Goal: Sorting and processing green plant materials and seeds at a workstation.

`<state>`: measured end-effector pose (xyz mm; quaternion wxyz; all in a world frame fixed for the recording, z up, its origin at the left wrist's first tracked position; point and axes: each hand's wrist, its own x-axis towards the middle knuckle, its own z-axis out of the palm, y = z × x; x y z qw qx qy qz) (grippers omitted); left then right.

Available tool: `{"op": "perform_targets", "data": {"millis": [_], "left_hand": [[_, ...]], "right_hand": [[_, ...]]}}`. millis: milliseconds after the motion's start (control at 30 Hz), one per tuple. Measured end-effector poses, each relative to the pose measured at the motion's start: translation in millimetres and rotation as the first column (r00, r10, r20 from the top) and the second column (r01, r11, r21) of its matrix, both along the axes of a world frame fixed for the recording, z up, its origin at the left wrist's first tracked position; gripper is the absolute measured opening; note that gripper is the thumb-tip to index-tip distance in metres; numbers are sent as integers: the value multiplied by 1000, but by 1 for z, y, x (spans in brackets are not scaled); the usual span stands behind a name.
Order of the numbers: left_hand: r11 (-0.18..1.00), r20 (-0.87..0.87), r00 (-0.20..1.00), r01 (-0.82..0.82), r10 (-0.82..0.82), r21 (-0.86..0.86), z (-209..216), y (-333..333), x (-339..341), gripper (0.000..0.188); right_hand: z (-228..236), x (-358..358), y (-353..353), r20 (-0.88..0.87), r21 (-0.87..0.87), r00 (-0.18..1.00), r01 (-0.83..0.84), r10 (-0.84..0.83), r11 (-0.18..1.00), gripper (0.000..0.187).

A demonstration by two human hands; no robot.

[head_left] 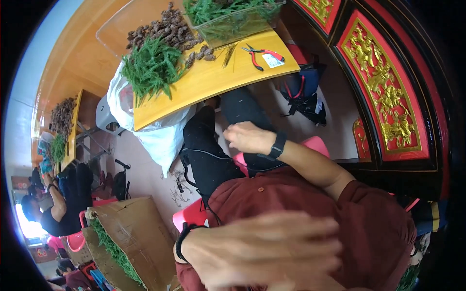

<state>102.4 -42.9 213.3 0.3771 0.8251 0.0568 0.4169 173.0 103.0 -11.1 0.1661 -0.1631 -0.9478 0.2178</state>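
Observation:
My left hand (264, 247), smeared by motion, is close to the camera in front of my dark red shirt. Its fingers stretch toward the right and no object shows in it. A dark bracelet (183, 241) is on that wrist. My right hand (248, 137), with a black watch (277, 145) on the wrist, is above my lap, its fingers loosely curled together and nothing visible in them. Beyond it, on the yellow table (213, 82), are red-handled pliers (258, 56), a white label (273, 60), thin wires (228, 56), green artificial sprigs (154, 68) and brown pine cones (165, 30).
A clear bin (238, 28) of greenery stands at the table's back. White plastic sheeting (158, 140) hangs at its left; a cardboard box (141, 233) with greenery sits lower left. Carved red-and-gold panels (383, 82) line the right. Another person (56, 208) sits at a table far left.

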Motion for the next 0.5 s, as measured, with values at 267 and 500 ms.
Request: {"op": "perform_targets", "data": {"millis": [267, 500], "left_hand": [[634, -918, 395, -702, -32, -325, -148, 0, -93, 40], [465, -818, 63, -846, 572, 260, -214, 38, -164, 53]], "right_hand": [[39, -13, -11, -148, -457, 987, -130, 69, 880, 20], [26, 2, 17, -154, -91, 988, 10, -24, 996, 70]]}}
